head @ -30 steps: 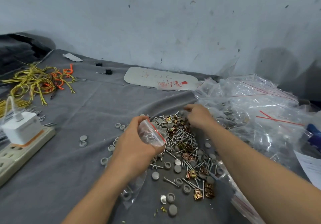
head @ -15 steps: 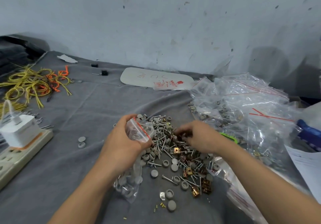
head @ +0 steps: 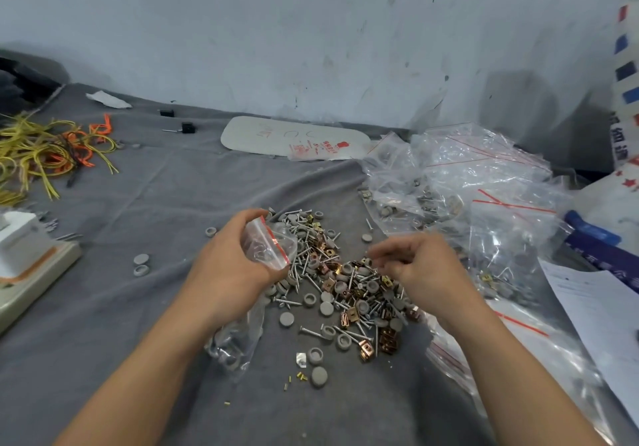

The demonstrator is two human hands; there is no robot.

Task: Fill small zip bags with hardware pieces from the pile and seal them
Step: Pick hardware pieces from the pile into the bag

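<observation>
Left grip (head: 228, 269) holds the small clear zip bag with red seal strip (head: 268, 245), mouth unsealed, at the edge of the pile of screws, grey caps and copper clips (head: 345, 290). Right grip (head: 415, 267) curled above the pile; contents indiscernible. Filling step, probably. Next: feed pieces into the mouth.

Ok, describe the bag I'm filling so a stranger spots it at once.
On the grey cloth, find the hardware pile in the middle. At its left edge the left hand grips a small clear bag with a red zip stripe. It is the only bag held up; the other bags lie heaped on the right.
</observation>
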